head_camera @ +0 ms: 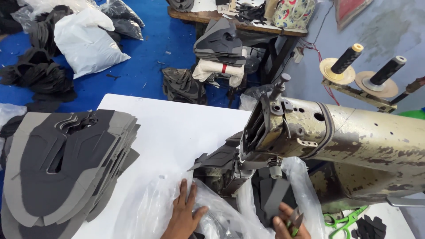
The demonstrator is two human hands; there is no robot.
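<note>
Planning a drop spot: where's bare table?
Bare white table between the stack of grey shoe pieces and the sewing machine. Crowded near both hands: left hand on the plastic bag, right hand by the green scissors.

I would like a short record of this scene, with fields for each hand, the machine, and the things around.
Left hand: lies flat, fingers spread, on a clear plastic bag.
Right hand: holds small green-handled snips beside a dark grey cut piece.
Machine: worn industrial sewing machine, a dark piece under its head.
Table: white table, with a stack of grey and black shoe upper pieces at the left.
Also there: green scissors, two thread spools, white bags on the blue floor.
</note>
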